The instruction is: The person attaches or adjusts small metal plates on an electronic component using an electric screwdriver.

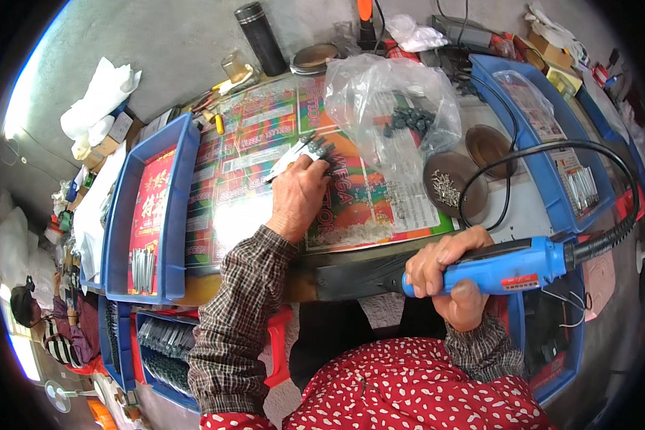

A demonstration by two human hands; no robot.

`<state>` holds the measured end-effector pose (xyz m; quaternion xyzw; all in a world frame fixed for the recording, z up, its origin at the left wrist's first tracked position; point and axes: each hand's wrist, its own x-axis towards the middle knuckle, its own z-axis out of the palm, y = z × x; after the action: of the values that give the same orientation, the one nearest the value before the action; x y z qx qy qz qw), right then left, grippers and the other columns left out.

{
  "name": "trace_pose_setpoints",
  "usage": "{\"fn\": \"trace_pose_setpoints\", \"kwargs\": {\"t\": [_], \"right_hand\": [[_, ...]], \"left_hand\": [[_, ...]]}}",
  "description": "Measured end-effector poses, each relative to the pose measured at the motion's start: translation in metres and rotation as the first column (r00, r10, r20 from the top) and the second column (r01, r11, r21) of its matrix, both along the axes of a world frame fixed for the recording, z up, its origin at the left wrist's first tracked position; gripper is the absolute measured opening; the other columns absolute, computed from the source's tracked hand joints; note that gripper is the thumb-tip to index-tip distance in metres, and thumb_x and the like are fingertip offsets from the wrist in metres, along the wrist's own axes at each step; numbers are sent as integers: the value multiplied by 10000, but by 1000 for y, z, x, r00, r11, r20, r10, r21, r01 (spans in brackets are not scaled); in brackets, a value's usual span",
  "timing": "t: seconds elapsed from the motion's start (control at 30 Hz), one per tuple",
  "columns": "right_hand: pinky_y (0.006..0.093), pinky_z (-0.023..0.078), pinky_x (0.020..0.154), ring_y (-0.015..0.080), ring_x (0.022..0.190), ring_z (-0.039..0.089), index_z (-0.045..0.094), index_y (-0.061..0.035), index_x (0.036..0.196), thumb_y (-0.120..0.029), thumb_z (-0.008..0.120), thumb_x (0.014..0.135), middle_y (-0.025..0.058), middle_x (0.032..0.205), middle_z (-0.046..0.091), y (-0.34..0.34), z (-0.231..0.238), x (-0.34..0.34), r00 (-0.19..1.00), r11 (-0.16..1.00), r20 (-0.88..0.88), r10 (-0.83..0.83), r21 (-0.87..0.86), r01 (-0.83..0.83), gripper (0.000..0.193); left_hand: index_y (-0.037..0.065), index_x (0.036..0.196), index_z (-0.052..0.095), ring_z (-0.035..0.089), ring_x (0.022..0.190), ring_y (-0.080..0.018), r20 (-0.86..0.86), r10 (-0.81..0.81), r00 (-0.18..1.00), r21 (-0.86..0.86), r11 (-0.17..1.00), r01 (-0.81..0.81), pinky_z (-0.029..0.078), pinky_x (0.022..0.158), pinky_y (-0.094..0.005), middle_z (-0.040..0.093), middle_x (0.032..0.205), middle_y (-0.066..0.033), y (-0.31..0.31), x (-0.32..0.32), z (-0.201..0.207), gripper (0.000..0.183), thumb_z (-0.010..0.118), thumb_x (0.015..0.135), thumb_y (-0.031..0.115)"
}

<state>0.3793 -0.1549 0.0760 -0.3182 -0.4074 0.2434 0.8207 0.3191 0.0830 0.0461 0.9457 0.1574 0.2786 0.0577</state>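
Red spotted clothing fills the bottom edge, closest to camera. Blue power tool sits lower right of centre, held above the table's front edge, thick black cable off its right end. Small clump of dark and pale pieces lies near upper centre, on the colourful printed sheet.

Risks, my judgement: cable loops across the brown bowl of screws right of centre; a hard pull on the tool could drag or tip the bowl and scatter screws. Clear plastic bag, upper centre, lies open with loose dark pieces inside; a cable snag there could spill those. Clump parts look small, so a loose pinch could let some roll off.

Grip: right hand closed round the tool's left part, fingers over the top, thumb below, no gap visible; tool tip not clear. Left hand has fingers curled nearly together, tips down at the clump, touching it; undersides hidden, so can't tell whether it's pinching or just resting.
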Motion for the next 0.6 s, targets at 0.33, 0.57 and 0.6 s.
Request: {"fn": "trace_pose_setpoints", "kwargs": {"t": [0.33, 0.57, 0.6], "right_hand": [[326, 405, 583, 149, 542, 475, 411, -79, 926, -418, 602, 805, 27, 615, 467, 3, 5, 21, 990, 991, 21, -137, 4, 137, 407], [325, 422, 600, 161, 592, 461, 384, -41, 945, -260, 597, 806, 83, 654, 471, 13, 0, 33, 976, 974, -36, -216, 65, 218, 336], [324, 426, 605, 160, 602, 467, 389, -41, 951, -237, 602, 807, 82, 663, 475, 14, -1, 34, 978, 976, -62, -198, 83, 202, 324]], "left_hand": [[39, 854, 610, 572, 744, -303, -12, -13, 1000, -55, 998, 12, 453, 626, -385, 549, 813, -116, -4, -5, 2, 163, 645, 704, 89], [10, 868, 551, 553, 724, -299, 183, -93, 979, 91, 993, 77, 431, 623, -373, 534, 784, -126, -14, -19, 14, 168, 613, 712, 10], [5, 880, 544, 564, 718, -299, 188, -81, 979, 2, 997, 82, 437, 618, -363, 547, 783, -134, -15, -22, 13, 165, 607, 727, 4]]}}
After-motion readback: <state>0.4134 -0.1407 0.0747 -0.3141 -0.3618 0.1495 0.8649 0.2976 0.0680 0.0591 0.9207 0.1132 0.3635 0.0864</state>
